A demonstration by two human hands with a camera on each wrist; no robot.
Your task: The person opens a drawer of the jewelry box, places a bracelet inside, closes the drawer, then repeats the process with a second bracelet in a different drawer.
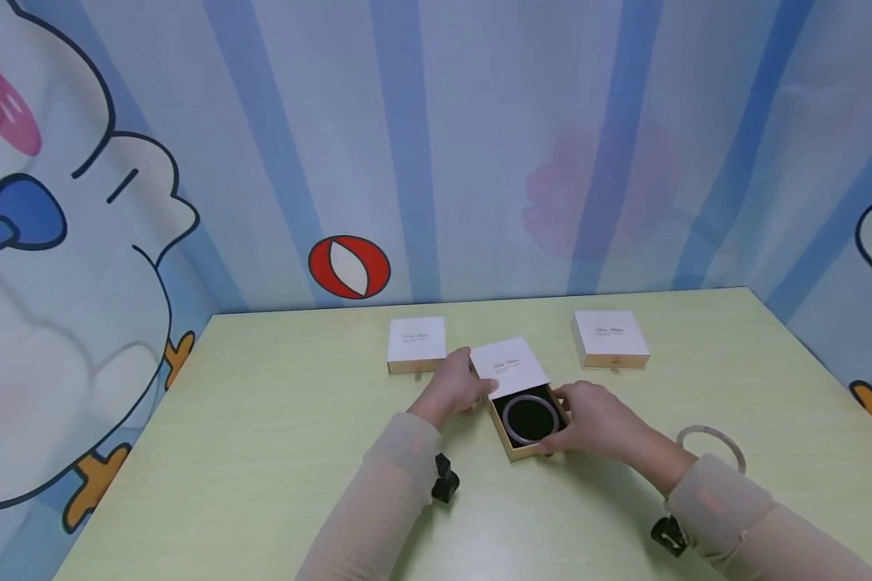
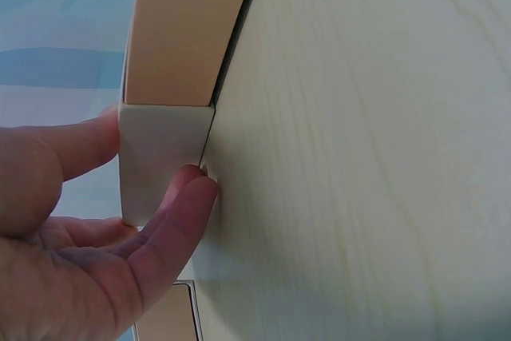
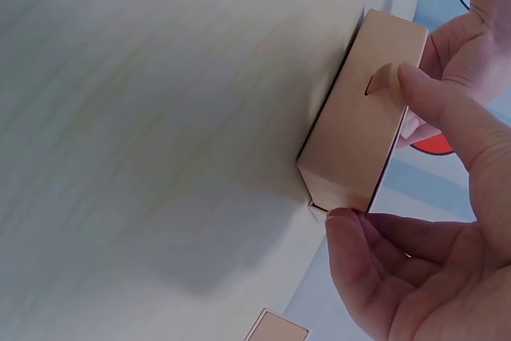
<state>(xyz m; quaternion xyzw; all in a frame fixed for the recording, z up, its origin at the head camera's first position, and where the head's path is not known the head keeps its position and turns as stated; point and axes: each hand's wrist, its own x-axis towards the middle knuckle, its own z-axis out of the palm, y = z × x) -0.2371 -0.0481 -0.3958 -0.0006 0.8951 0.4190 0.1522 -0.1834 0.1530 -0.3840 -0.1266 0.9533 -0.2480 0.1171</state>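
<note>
Nearest us, two pale sleeves (image 1: 719, 492) reach over the table (image 1: 262, 452), and a pale hoop (image 1: 720, 434) shows just beside the right one. Beyond it we see the right hand (image 1: 596, 424), its thumb at the gold front of a drawer (image 1: 525, 453) and its fingers curled at the side, holding it. The drawer is partly out of its white cover (image 1: 510, 365), between the two hands, and a ring (image 1: 506, 417) lies on the dark lining inside. The left hand (image 1: 456, 383) pinches the cover between thumb and fingers. Farther back we find two closed white boxes (image 1: 417, 343), before a blue striped backdrop (image 1: 472, 161).
</note>
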